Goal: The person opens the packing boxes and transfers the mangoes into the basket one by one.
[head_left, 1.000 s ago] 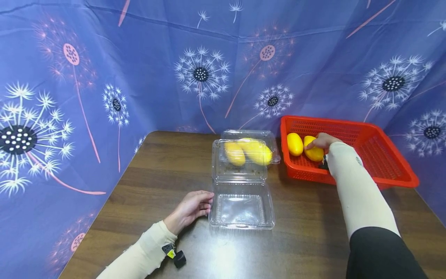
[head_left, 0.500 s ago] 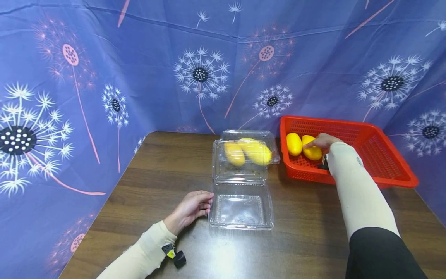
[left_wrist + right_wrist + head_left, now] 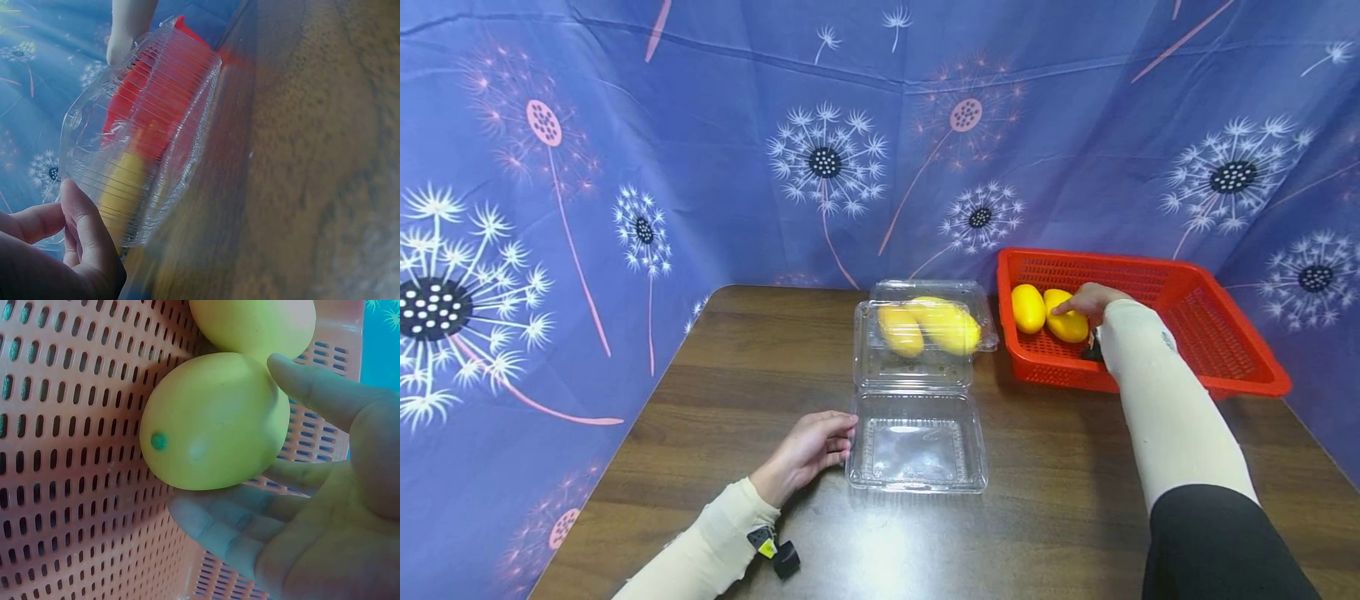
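My left hand (image 3: pixel 811 450) pinches the left rim of a clear plastic clamshell container (image 3: pixel 917 485), which lies with its lid folded back. The left wrist view shows thumb and fingers meeting at the container's edge (image 3: pixel 140 237). My right hand (image 3: pixel 1099 302) is inside the red basket (image 3: pixel 1255 382), around a yellow mango (image 3: pixel 1064 321). In the right wrist view, its thumb touches that mango (image 3: pixel 212 425) on one side, while the other fingers extend fairly straight along the opposite side. Another mango (image 3: pixel 1028 309) lies against it on the left.
Behind the clamshell's raised lid stands a second clear container (image 3: pixel 988 321) with yellow mangoes (image 3: pixel 951 325) in it. Everything stands on a brown wooden table (image 3: pixel 737 358). A blue dandelion-print cloth (image 3: pixel 715 150) hangs along the back and left side.
The mango by my right hand has shifted slightly left, closer to its neighbour. My left hand keeps its place on the container. The head view has swung slightly right.
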A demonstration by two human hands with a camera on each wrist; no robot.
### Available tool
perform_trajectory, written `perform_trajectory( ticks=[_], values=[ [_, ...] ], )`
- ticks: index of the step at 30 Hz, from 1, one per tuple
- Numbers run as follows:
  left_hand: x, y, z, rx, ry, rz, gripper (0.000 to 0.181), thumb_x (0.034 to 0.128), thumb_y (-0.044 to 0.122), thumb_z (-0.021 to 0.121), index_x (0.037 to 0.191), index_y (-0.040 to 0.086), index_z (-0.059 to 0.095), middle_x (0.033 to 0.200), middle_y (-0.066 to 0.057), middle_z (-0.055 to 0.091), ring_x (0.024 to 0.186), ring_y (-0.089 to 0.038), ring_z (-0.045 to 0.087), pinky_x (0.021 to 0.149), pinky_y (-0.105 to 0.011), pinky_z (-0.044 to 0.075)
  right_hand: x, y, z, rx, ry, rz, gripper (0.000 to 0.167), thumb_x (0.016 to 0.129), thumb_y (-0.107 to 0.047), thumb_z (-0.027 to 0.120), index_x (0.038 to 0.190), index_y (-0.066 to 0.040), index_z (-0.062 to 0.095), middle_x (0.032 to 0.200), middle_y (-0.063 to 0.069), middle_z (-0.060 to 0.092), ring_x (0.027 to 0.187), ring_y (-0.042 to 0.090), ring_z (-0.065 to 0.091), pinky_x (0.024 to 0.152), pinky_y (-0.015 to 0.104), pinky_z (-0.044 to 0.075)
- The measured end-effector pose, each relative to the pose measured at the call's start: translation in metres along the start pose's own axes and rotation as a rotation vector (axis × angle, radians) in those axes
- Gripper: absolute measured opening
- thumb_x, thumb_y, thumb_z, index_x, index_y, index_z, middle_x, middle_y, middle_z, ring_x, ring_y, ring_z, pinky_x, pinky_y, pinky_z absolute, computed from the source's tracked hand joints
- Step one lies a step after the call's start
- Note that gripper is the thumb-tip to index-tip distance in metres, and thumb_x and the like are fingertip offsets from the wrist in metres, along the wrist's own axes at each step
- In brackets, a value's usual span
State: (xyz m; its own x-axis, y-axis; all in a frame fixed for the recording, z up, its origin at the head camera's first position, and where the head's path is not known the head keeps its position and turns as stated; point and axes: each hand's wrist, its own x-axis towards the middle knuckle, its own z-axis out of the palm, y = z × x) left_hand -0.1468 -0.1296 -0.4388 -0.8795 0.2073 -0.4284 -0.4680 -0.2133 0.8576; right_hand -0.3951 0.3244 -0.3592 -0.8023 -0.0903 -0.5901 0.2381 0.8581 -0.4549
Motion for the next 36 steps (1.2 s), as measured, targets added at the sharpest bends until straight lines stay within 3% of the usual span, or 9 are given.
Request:
perform_trajectory(
  ticks=[12,23,31,36],
  values=[
    [0.001,0.0,-0.001,-0.003,0.002,-0.004,0.004,0.0949,0.01,0.056,0.092,0.009,0.057,0.075,0.005,0.059,0.062,-0.003,0.053,0.059,-0.015,0.052,-0.002,-0.003,-0.004,-0.123,0.028,0.006,0.078,0.094,-0.04,0.057,0.136,0.019,0.03,0.134,0.034,0.039,0.118,0.044,0.046,0.1,0.051,0.05],
    [0.002,0.0,-0.001,0.0,0.009,-0.01,0.005,0.0933,0.012,0.059,0.093,0.007,0.057,0.077,0.005,0.059,0.063,-0.004,0.054,0.06,-0.015,0.052,-0.011,-0.007,-0.006,-0.136,0.052,0.014,0.073,0.094,-0.04,0.058,0.134,0.016,0.036,0.132,0.033,0.043,0.117,0.046,0.048,0.097,0.05,0.052],
    [0.002,-0.001,-0.001,0.006,0.004,-0.005,0.004,0.0933,0.011,0.059,0.094,0.008,0.057,0.076,0.005,0.059,0.063,-0.003,0.054,0.06,-0.015,0.052,-0.014,-0.012,-0.009,-0.138,0.044,-0.005,0.078,0.097,-0.036,0.054,0.141,0.02,0.023,0.143,0.04,0.028,0.128,0.053,0.039,0.102,0.053,0.048],
    [0.002,-0.001,-0.001,0.004,0.004,-0.004,0.004,0.0931,0.011,0.059,0.094,0.008,0.057,0.076,0.005,0.059,0.063,-0.003,0.053,0.06,-0.015,0.052,-0.017,-0.015,-0.011,-0.112,0.06,-0.008,0.078,0.097,-0.034,0.054,0.142,0.02,0.019,0.143,0.04,0.026,0.129,0.053,0.038,0.099,0.053,0.05]
  ],
)
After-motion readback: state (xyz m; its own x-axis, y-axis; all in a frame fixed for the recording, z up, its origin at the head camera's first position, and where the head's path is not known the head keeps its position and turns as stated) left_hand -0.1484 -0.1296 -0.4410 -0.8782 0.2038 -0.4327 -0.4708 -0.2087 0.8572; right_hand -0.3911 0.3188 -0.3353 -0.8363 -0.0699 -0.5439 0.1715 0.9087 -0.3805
